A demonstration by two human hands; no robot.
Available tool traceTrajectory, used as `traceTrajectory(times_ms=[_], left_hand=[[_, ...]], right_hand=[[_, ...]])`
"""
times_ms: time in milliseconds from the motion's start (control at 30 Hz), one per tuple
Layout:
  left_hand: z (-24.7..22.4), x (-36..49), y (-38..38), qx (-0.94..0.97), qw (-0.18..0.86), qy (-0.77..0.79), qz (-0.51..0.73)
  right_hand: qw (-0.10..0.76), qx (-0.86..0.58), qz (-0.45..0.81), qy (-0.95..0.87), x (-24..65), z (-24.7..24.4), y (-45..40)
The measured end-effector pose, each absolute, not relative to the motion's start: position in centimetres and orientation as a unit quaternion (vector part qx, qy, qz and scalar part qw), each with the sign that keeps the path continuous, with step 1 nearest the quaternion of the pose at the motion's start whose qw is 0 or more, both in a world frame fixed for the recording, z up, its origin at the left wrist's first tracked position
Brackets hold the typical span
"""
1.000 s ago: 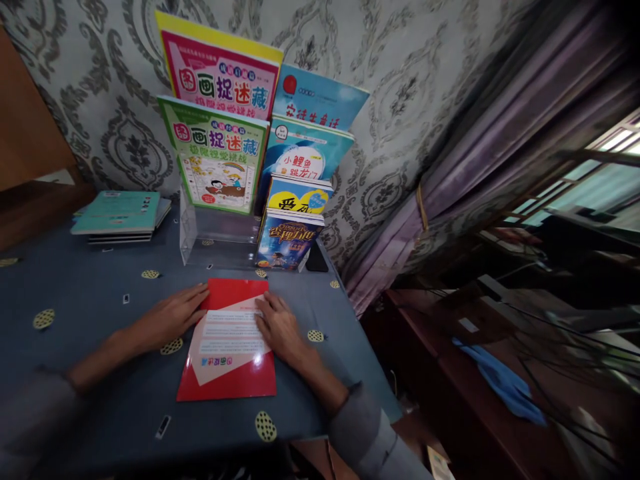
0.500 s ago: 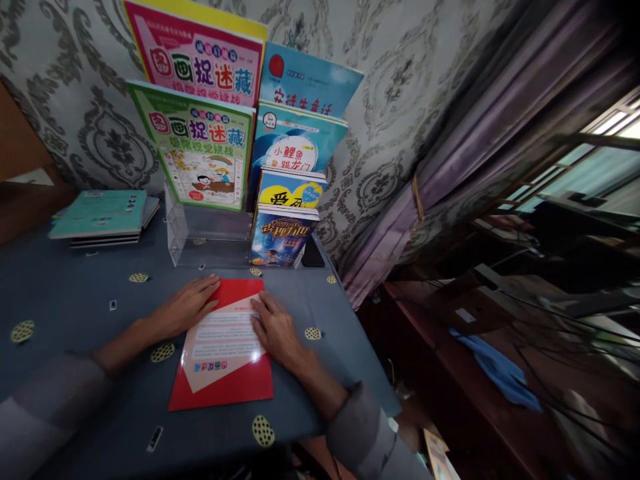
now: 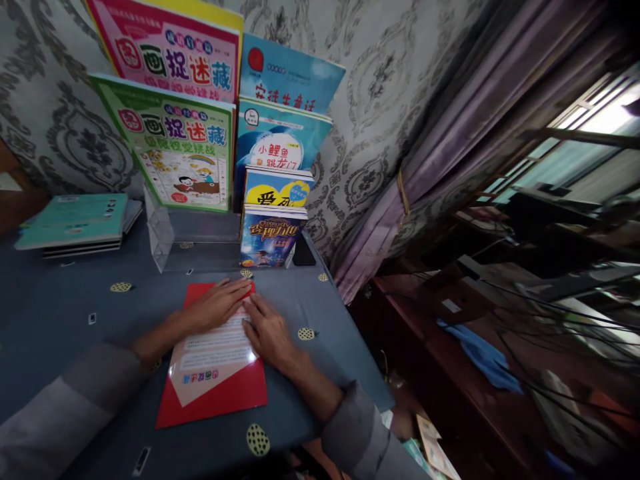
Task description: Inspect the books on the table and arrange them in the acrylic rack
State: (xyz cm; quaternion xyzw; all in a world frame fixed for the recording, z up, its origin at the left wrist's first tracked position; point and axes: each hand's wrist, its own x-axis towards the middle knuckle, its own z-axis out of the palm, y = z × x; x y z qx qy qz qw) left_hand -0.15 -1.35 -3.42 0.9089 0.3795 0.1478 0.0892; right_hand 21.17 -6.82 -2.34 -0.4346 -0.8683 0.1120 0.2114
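Observation:
A red book [image 3: 235, 383] with a pale printed panel lies flat on the blue tablecloth, its lettering upside down to me. My left hand [image 3: 215, 308] rests flat across the book's upper part, its fingers stretched toward the top right corner. Along the right edge lies my right hand [image 3: 270, 333], fingers apart and touching the cover. The fingertips of both hands nearly meet near that corner. Behind the book stands a clear tiered display rack [image 3: 195, 257]. It holds a green picture book [image 3: 175, 150], a pink one [image 3: 170, 57] and several blue-covered books [image 3: 273, 240].
On the table's left lies a stack of teal books [image 3: 75, 220]. A dark phone [image 3: 304, 253] sits by the rack's right side. Beyond the table's right edge are a purple curtain [image 3: 395, 193], a dark red cabinet [image 3: 415, 327], a blue cloth [image 3: 480, 357] and cables.
My left hand has slid right across the book's top, from its left edge toward the right corner. My right hand stays at the right edge. The camera view has shifted slightly.

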Motion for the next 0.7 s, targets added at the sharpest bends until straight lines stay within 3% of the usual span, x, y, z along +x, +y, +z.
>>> traceTrajectory(times_ms=[700], left_hand=[[-4.0, 0.5, -1.4, 0.912, 0.093, 0.371, 0.147]], right_hand=[[0.253, -0.408, 0.169, -0.861, 22.5, -2.4, -5.7]])
